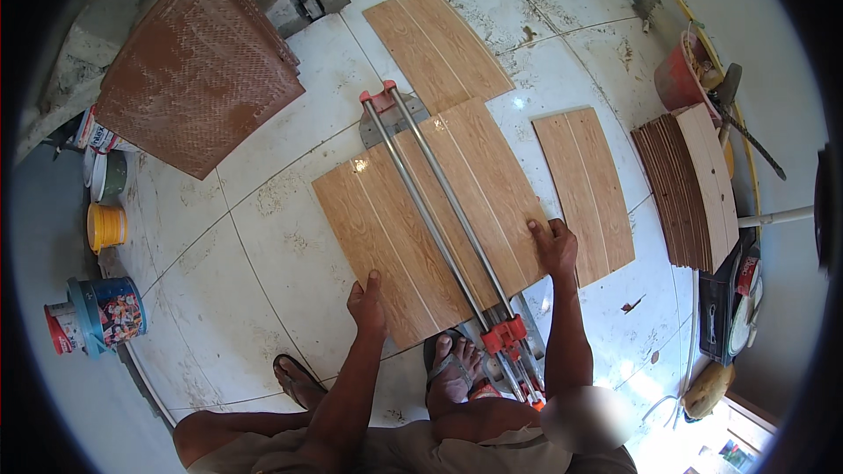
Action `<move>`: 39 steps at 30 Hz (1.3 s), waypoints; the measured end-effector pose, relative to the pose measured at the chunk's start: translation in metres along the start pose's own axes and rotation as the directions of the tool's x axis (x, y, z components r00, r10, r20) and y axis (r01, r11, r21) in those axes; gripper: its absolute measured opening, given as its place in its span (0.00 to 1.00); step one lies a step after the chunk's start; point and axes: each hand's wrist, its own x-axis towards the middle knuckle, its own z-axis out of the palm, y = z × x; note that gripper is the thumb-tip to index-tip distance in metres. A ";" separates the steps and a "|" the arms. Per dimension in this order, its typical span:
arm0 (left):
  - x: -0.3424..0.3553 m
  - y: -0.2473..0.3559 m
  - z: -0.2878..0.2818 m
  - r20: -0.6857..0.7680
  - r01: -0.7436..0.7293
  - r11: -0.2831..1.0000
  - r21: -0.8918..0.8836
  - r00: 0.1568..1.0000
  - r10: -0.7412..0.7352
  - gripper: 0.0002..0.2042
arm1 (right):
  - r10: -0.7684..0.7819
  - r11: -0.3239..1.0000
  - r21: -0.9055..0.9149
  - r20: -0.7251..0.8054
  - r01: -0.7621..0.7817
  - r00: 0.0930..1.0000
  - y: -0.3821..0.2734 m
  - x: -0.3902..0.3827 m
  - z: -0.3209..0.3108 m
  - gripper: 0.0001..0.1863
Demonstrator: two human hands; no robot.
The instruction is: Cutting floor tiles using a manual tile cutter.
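A square wood-look tile [461,175] lies in a manual tile cutter, under its two steel rails [404,167]. The red cutting head [505,333] sits at the near end of the rails, beside my foot in a sandal. My left hand [367,303] grips the tile at its near left, thumb along the edge. My right hand [555,246] holds the tile's right edge, thumb on top. A similar tile [430,44] lies just beyond the cutter, and a narrower piece [584,193] lies to its right.
Brown tiles [198,70] are stacked at upper left. A yellow tub [105,226] and blue bucket [114,312] line the left wall. At right stand a tile stack [676,193], a pink bucket [674,79] with tools, and a black case [720,320]. The floor [246,254] is dusty.
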 end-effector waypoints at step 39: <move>0.002 0.003 -0.001 0.004 0.058 0.998 0.010 0.998 -0.058 0.17 | 0.048 0.999 0.002 -0.013 -0.048 0.999 0.006 0.003 0.005 0.27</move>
